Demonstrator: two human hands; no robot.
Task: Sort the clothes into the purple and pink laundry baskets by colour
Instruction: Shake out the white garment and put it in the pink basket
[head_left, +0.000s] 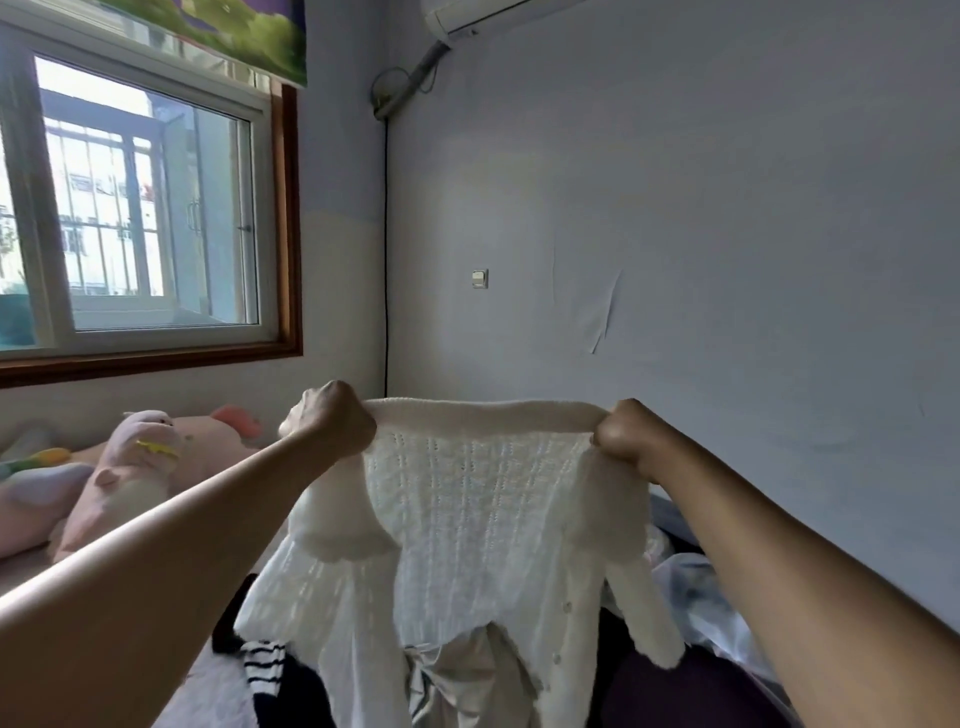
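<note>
I hold a white knitted cardigan (467, 519) up in front of me, spread out by its top edge. My left hand (332, 421) grips the left end of that edge and my right hand (626, 434) grips the right end. The cardigan hangs down with its small buttons showing at the lower right. Below it lie other clothes: a black-and-white striped garment (262, 667), a beige piece (457, 675) and dark fabric (670, 691). No laundry basket is in view.
Pink plush toys (140, 467) lie on the bed at the left under a window (140, 208). Pale crumpled fabric (696, 592) sits at the right by the wall (675, 234). An air conditioner (467, 15) hangs high up.
</note>
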